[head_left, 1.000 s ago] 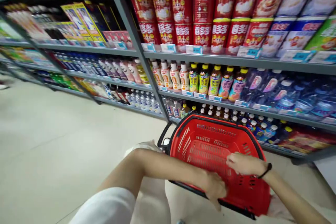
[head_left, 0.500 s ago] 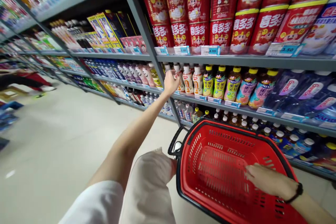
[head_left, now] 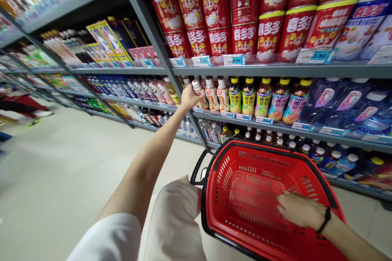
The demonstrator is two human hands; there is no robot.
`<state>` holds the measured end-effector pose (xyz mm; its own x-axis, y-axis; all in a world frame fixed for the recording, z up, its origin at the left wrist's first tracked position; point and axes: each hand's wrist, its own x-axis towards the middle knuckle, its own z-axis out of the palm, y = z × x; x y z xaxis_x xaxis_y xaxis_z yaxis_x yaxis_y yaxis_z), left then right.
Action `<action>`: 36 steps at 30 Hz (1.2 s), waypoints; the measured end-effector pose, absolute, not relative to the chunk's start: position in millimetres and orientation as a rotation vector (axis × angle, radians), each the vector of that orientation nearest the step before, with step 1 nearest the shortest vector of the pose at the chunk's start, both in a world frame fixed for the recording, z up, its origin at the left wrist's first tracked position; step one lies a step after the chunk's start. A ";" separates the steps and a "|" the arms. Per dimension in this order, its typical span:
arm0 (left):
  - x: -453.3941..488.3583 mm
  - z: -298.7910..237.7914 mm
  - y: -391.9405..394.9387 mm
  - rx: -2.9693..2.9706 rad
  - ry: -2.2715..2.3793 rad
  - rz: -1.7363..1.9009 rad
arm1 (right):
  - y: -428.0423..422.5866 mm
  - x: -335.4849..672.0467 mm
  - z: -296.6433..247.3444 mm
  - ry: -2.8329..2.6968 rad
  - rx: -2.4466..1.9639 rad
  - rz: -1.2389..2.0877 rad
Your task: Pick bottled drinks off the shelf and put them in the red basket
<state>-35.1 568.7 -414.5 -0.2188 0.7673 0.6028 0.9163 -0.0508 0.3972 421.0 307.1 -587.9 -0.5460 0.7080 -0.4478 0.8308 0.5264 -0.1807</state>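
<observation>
My left hand (head_left: 190, 98) reaches to the middle shelf, its fingers closed around a white-capped bottle with an orange and white label (head_left: 199, 89). That bottle leans a little, beside matching orange and white bottles (head_left: 211, 96). Part of it is hidden by my hand. Over the red shopping basket (head_left: 245, 153), my right hand (head_left: 301, 209) hangs with fingers loosely spread and nothing in it; a dark band circles the wrist. The basket's black handle (head_left: 197, 169) is folded out at its left side. No goods show inside the basket.
Yellow-capped tea bottles (head_left: 249, 98) stand right of the orange and white ones, then large blue bottles (head_left: 343, 100). Red cans (head_left: 214, 4) are stacked on the shelf above. A grey upright (head_left: 156, 36) rises near my left hand. A person's leg (head_left: 24, 106) shows far left.
My left hand has closed on the orange and white bottle, which now leans. My right hand has shifted slightly left over the basket. The view has turned slightly right.
</observation>
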 end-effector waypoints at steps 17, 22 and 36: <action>175.4 -432.6 378.2 -2.848 -1.627 -2.397 | 340.4 397.8 -515.0 1.832 1.774 -3.043; 199.6 -456.3 370.0 -2.868 -1.793 -2.549 | 320.3 387.8 -498.8 1.255 1.630 -3.188; 182.7 -478.8 367.1 -3.449 -1.574 -2.332 | 299.6 401.2 -541.8 1.063 1.027 -3.223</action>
